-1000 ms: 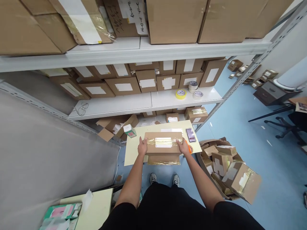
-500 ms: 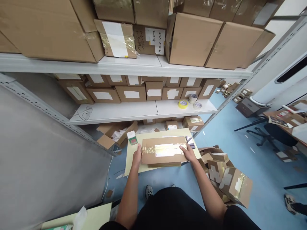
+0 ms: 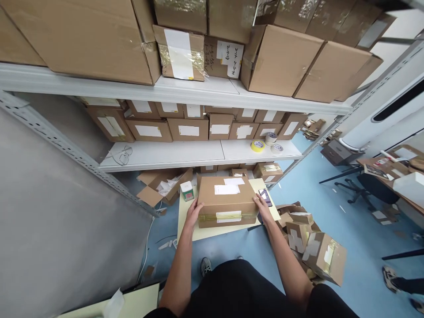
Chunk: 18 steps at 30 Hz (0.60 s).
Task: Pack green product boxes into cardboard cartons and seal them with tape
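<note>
A brown cardboard box [image 3: 208, 205] is held between my two hands over a pale yellow table [image 3: 190, 233]. White paper labels show on its upper face, and a taped, labelled side faces me. My left hand [image 3: 194, 214] presses its left end, and my right hand [image 3: 263, 210] grips the right end. Just behind my left hand stands a small white and green box [image 3: 187, 191]. A phone [image 3: 265, 197] lies on the table beyond my right hand.
A metal rack [image 3: 165, 163] holds several labelled cartons [image 3: 188, 130] and a yellow tape roll [image 3: 257, 146]. An open carton [image 3: 165, 185] sits at lower left. Used boxes [image 3: 326, 256] are heaped on the floor at right. Another person's shoe [image 3: 390, 279] shows at far right.
The box has tilted: its taped, labelled face has turned down toward me, and a different face with white labels now shows on top. Both hands have stayed at its ends.
</note>
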Tool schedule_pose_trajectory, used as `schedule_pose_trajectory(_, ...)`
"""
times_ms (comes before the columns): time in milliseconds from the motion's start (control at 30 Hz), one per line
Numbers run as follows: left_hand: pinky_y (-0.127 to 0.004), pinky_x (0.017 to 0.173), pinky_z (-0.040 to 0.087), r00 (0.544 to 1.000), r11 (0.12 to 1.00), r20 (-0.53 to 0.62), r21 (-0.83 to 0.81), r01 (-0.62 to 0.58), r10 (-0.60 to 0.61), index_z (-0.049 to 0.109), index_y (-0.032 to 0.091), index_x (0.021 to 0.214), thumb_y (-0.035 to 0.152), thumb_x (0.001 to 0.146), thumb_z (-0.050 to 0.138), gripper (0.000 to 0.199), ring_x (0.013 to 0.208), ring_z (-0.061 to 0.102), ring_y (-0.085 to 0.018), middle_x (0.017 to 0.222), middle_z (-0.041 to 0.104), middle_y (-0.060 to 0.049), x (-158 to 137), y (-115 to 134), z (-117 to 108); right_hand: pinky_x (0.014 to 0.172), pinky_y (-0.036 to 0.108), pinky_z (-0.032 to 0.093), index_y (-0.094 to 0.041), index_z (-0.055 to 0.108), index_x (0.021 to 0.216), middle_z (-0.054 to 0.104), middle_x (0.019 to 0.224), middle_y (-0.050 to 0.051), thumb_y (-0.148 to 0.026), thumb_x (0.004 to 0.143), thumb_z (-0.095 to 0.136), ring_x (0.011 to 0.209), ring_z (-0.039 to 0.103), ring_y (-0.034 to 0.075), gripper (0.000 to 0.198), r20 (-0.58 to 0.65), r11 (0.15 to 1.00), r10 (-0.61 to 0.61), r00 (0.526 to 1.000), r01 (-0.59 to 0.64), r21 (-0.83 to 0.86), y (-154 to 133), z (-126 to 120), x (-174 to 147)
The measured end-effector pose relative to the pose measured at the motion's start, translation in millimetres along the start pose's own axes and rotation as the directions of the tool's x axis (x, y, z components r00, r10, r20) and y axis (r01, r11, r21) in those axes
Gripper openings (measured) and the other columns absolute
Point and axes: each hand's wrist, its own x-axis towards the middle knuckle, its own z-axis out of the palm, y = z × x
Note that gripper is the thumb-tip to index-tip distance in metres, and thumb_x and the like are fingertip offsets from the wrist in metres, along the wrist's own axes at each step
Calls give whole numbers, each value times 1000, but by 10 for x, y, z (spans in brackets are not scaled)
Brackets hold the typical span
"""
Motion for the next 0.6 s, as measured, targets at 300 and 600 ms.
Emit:
schedule_pose_trajectory(300, -38, 109, 52, 973, 974, 74, 80, 211, -217, 43, 17, 154, 27, 74, 83, 90, 132, 64, -30, 147, 61, -20, 126, -834, 165, 106, 47, 53, -22, 56, 145, 66, 142, 13, -36, 71, 67, 128, 65, 28, 77, 72, 974, 224, 972, -225, 13, 768, 289, -123)
schedule_pose_trajectory(600, -42, 110, 52, 968, 959, 89, 184, 216, -236, 54, 18, 144, 34, 75, 86, 78, 130, 65, -31, 141, 66, -19, 271, -1033, 114, 104, 43, 53, -21, 66, 129, 73, 127, 13, -43, 70, 76, 117, 69, 29, 63, 106, 961, 275, 956, -268, -72, 748, 382, -121)
